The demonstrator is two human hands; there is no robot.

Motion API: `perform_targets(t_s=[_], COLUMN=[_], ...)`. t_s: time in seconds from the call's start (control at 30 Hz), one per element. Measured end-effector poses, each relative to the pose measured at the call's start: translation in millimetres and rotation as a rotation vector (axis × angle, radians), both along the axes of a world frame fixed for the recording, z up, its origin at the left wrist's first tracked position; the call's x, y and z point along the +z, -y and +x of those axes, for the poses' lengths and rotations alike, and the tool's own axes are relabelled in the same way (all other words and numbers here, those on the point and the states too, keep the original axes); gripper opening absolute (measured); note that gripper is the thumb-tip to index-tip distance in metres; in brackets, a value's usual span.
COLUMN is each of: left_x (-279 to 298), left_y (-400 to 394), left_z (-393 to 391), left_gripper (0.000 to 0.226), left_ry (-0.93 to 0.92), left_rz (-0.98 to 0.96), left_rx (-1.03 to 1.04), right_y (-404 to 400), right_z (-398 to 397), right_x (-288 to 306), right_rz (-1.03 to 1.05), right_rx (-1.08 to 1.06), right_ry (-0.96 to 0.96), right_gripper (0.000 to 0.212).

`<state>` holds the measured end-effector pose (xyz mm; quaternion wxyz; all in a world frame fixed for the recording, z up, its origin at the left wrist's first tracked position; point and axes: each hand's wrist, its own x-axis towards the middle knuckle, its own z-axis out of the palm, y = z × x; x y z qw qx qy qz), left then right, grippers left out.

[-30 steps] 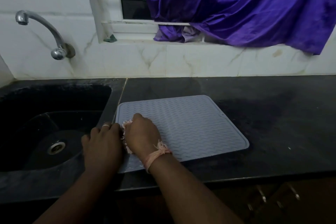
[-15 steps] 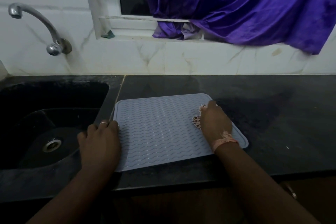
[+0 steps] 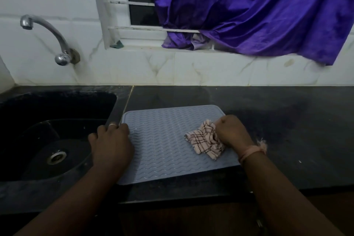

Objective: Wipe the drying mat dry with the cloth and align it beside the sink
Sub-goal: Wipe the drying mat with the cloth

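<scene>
Left hand: our left hand [image 3: 112, 144] lies on the left edge of the mat, fingers curled over it, a ring showing.
Right hand: our right hand [image 3: 232, 134] is a fist clutching the cloth [image 3: 206, 141] at the mat's right side.
Mat: the grey mat [image 3: 162, 143] lies flat on the dark counter [image 3: 287, 130], just beside the sink [image 3: 47, 130].
Far: we see a tap [image 3: 47, 38] on the wall and a purple curtain [image 3: 258, 9] over the window.
</scene>
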<state>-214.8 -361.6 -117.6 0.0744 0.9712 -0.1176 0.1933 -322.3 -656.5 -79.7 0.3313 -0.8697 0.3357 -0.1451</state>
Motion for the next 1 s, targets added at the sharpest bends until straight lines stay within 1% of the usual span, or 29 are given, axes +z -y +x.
perform_targets(t_s=[0.03, 0.07, 0.1, 0.13, 0.17, 0.2, 0.23, 0.27, 0.3, 0.37, 0.43, 0.5, 0.57, 0.63, 0.73, 0.83, 0.9, 0.97, 1.0], left_x=[0, 0, -1, -2, -3, -4, -5, -6, -6, -7, -8, -11, -12, -11, -10, -7, -4, -1, -2], left_y=[2, 4, 5, 5, 5, 4, 4, 4, 4, 5, 6, 7, 5, 3, 1, 1, 0, 1, 1], left_z=[4, 8, 12, 15, 19, 22, 25, 27, 30, 33, 36, 36, 38, 41, 40, 38, 37, 36, 36], left_gripper=[0.027, 0.028, 0.029, 0.029, 0.028, 0.027, 0.026, 0.025, 0.024, 0.025, 0.028, 0.034, 0.032, 0.028, 0.031, 0.031, 0.028, 0.028, 0.030], left_ry=[-0.011, -0.031, -0.052, -0.070, -0.080, -0.082, -0.072, -0.047, -0.020, 0.004, -0.011, -0.030, -0.042, -0.079, -0.132, -0.146, -0.161, -0.163, -0.158], left_rz=[-0.035, -0.054, -0.059, -0.064, -0.082, -0.112, -0.145, -0.169, -0.185, -0.224, -0.266, -0.263, -0.263, -0.323, -0.379, -0.398, -0.394, -0.375, -0.346], left_rx=[-0.026, -0.056, -0.083, -0.100, -0.110, -0.116, -0.123, -0.132, -0.138, -0.139, -0.116, -0.091, -0.081, -0.062, -0.031, 0.024, 0.030, 0.024, 0.017], right_y=[-4, -10, -16, -23, -29, -34, -38, -43, -48, -60, -67, -72, -82, -101, -139, -166, -171, -169, -168], right_z=[1, 1, 2, 5, 7, 8, 8, 6, 6, 8, 13, 18, 26, 39, 65, 96, 119, 141, 150], right_x=[0, 0, 1, -1, -4, -8, -14, -19, -23, -27, -31, -26, -15, -6, -5, -9, -6, -3, -5], right_rz=[-0.100, -0.134, -0.118, -0.107, -0.146, -0.226, -0.317, -0.386, -0.431, -0.492, -0.535, -0.483, -0.334, -0.217, -0.191, -0.194, -0.216, -0.247, -0.275], right_rx=[-0.018, 0.002, 0.060, 0.136, 0.189, 0.211, 0.196, 0.159, 0.115, 0.051, 0.026, 0.051, 0.113, 0.188, 0.303, 0.388, 0.396, 0.398, 0.415], right_ry=[0.006, 0.037, 0.032, -0.038, -0.163, -0.301, -0.389, -0.411, -0.395, -0.331, -0.229, -0.108, 0.009, 0.110, 0.179, 0.208, 0.227, 0.194, 0.147], right_gripper=[0.025, 0.035, 0.046, 0.058, 0.072, 0.080, 0.083, 0.080, 0.077, 0.069, 0.058, 0.044, 0.035, 0.034, 0.037, 0.039, 0.038, 0.037, 0.039])
